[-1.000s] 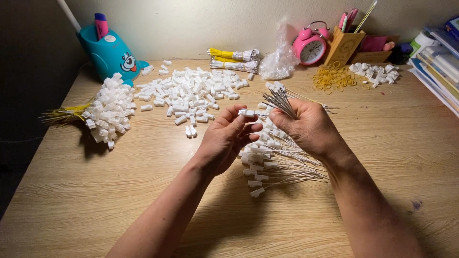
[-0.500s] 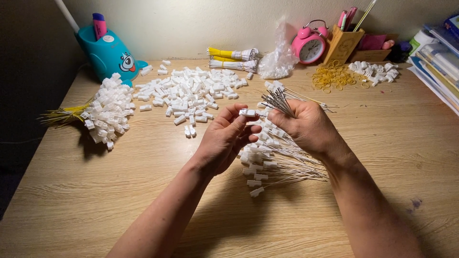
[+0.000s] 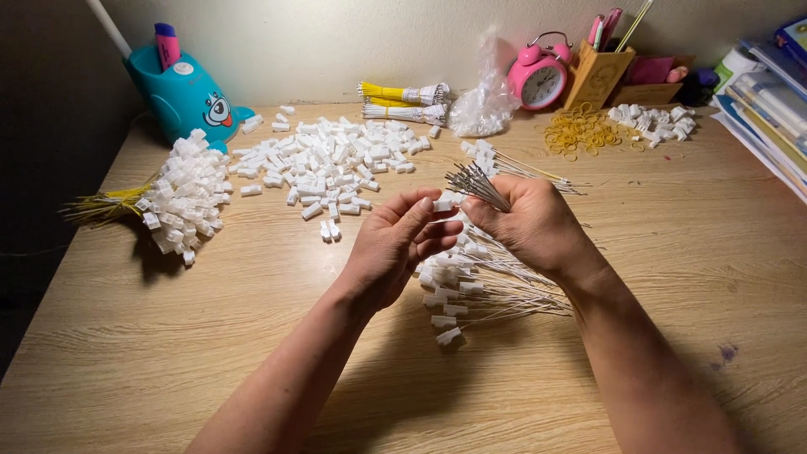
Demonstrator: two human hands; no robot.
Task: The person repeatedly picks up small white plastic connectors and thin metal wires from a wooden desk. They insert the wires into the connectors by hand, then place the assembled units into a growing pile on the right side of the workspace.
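the right hand [image 3: 534, 225] has its grip clamped on a bundle of thin wires [image 3: 481, 183] near the middle of the tabletop [image 3: 168, 353] — bare metal tips fanning far-left. the left hand [image 3: 395, 245] pinches a small white connector [image 3: 443, 204] just beside those tips. finished capped wires [image 3: 471, 282] lie beneath both hands; loose white connectors [image 3: 328, 160] are heaped farther back.

Home desk: alarm clock [image 3: 540, 77], books [image 3: 769, 97]

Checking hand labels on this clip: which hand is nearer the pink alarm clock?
Right. The right hand sits below the pink alarm clock, slightly left of it; the left hand is farther left and lower.
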